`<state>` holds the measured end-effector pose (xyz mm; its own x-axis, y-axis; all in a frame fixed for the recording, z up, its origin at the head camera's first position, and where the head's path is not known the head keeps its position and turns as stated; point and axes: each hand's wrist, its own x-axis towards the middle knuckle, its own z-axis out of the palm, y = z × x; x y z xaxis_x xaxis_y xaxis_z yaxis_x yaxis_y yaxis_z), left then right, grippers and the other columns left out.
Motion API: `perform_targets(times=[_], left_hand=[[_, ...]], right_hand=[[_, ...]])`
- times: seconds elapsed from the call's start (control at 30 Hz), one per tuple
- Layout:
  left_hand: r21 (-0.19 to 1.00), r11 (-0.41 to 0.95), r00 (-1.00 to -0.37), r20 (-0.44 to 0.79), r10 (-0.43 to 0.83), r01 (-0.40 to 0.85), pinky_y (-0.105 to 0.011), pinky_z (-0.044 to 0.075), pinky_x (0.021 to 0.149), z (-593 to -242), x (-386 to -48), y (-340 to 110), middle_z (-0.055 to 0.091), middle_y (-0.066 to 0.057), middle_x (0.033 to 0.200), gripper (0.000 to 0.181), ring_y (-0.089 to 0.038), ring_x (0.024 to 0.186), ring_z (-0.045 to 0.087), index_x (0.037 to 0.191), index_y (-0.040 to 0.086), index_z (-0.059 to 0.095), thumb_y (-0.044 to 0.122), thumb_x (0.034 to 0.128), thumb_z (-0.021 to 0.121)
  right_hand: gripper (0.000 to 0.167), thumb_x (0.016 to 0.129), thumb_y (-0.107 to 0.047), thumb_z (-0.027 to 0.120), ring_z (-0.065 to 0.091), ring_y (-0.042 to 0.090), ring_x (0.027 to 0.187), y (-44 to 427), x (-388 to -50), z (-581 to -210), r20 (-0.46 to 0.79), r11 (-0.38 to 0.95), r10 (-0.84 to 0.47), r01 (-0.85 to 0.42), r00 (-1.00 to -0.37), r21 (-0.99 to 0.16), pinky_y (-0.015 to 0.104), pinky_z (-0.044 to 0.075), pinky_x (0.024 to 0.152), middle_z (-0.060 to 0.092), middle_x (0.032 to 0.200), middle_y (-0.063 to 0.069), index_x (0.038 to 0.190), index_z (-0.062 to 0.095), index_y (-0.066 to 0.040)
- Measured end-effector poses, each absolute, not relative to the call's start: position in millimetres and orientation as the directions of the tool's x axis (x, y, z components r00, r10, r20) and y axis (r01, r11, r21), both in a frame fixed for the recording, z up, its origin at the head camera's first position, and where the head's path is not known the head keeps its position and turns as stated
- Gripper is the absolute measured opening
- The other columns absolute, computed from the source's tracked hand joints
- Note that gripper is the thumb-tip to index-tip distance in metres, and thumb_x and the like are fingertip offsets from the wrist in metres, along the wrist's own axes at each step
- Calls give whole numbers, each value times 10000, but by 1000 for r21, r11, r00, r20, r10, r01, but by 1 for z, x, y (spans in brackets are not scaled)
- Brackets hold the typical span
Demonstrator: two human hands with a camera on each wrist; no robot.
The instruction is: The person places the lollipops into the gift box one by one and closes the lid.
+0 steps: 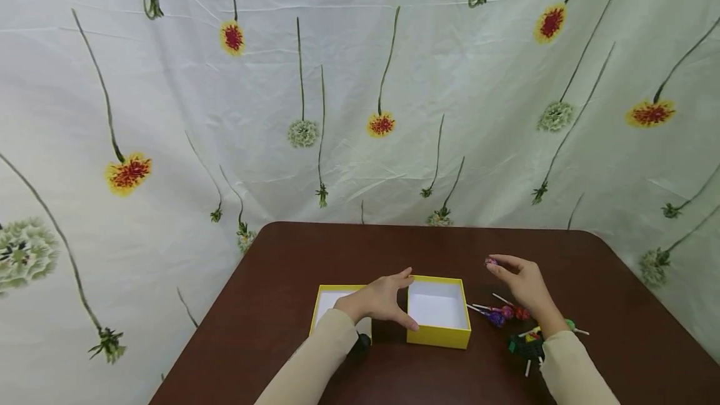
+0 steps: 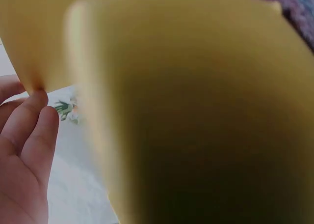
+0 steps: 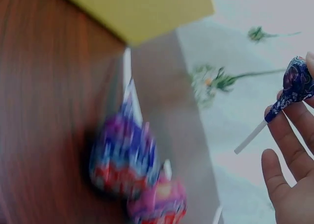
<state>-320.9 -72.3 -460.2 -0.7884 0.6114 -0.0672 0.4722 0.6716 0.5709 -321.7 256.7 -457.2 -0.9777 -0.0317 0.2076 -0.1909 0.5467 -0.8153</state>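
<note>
My left hand (image 1: 378, 297) holds a yellow open-topped box (image 1: 439, 336) with a white inside, its thumb and fingers spread across the box's left side. In the left wrist view, fingertips touch a yellow wall (image 2: 54, 62), while a blurred yellow surface (image 2: 206, 96) hides much of the rest. Above the table, right of the box, my right hand (image 1: 525, 283) pinches a lollipop (image 3: 297, 81) in a dark blue and purple wrapper, its white stick pointing away from the fingers. Several wrapped lollipops (image 1: 497, 317) lie on the table below that hand.
A second yellow box part (image 1: 342, 287) with a white inside sits under my left wrist. By my right forearm lie a dark green object (image 1: 525, 347) and more lollipop sticks (image 1: 528, 367). The brown table (image 1: 315, 249) meets a flower-patterned cloth (image 1: 349, 80) behind it.
</note>
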Motion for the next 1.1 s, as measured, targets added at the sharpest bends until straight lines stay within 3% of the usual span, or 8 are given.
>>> perform_targets(times=[0.23, 0.33, 0.5, 0.6, 0.7, 0.8, 0.93, 1.1], left_hand=[[577, 672, -797, -58, 601, 465, -435, 416, 1150, -456, -321, -74, 194, -28, 1685, 1078, -270, 1503, 328, 1578, 126, 323, 521, 732, 861], [579, 674, -801, -58, 596, 459, -437, 421, 1145, -456, -319, -75, 197, -36, 1684, 1072, -271, 1501, 333, 1578, 128, 326, 519, 734, 860], [590, 666, -805, -45, 591, 456, -444, 424, 1142, -458, -315, -76, 214, -56, 1678, 1049, -290, 1500, 332, 1568, 116, 349, 506, 739, 860], [601, 656, -803, -38, 594, 456, -448, 418, 1146, -459, -314, -77, 214, -68, 1678, 1041, -293, 1503, 326, 1570, 107, 342, 502, 753, 851], [616, 647, -802, -42, 596, 448, -456, 411, 1151, -460, -312, -78, 213, -75, 1677, 1036, -288, 1505, 321, 1572, 101, 335, 504, 764, 843], [604, 652, -800, -40, 599, 458, -442, 417, 1148, -462, -311, -78, 222, -86, 1674, 1033, -286, 1502, 327, 1569, 97, 339, 517, 767, 836], [610, 648, -799, -39, 600, 456, -442, 419, 1146, -462, -309, -77, 222, -87, 1673, 1030, -288, 1503, 328, 1567, 94, 342, 520, 768, 834], [608, 657, -807, -43, 589, 447, -456, 422, 1141, -460, -306, -75, 221, -79, 1674, 1027, -293, 1497, 339, 1568, 112, 347, 530, 766, 832]], right_hand=[[481, 1003, -388, 604, 630, 336, 1204, 236, -319, -444, 236, 494, 8, -201, -972, -846, 463, 559, 968, 680, 1290, 178, 1342, 638, -48], [484, 998, -393, 609, 656, 250, 1158, 230, -317, -443, 224, 466, 18, -190, -974, -864, 433, 566, 962, 688, 1286, 154, 1343, 640, -56], [483, 981, -403, 634, 649, 159, 1002, 221, -314, -446, 189, 424, 44, -152, -981, -893, 338, 590, 820, 708, 1260, 114, 1326, 654, -66], [464, 967, -389, 659, 639, 113, 916, 216, -312, -447, 188, 379, 72, -147, -980, -914, 297, 576, 746, 742, 1185, 39, 1290, 674, -56], [439, 959, -358, 677, 642, 50, 875, 211, -310, -448, 197, 325, 82, -161, -977, -932, 269, 579, 750, 748, 1063, -106, 1255, 684, -34], [413, 957, -315, 688, 648, 83, 860, 206, -308, -449, 209, 276, 75, -181, -975, -944, 273, 587, 754, 712, 959, -212, 1236, 683, -11], [385, 965, -256, 683, 659, 115, 856, 201, -306, -450, 237, 235, 61, -216, -970, -948, 267, 588, 736, 702, 932, -245, 1237, 674, 17], [355, 967, -211, 680, 686, 31, 889, 192, -303, -450, 280, 209, 33, -267, -959, -941, 257, 593, 746, 706, 948, -243, 1230, 681, 28]])
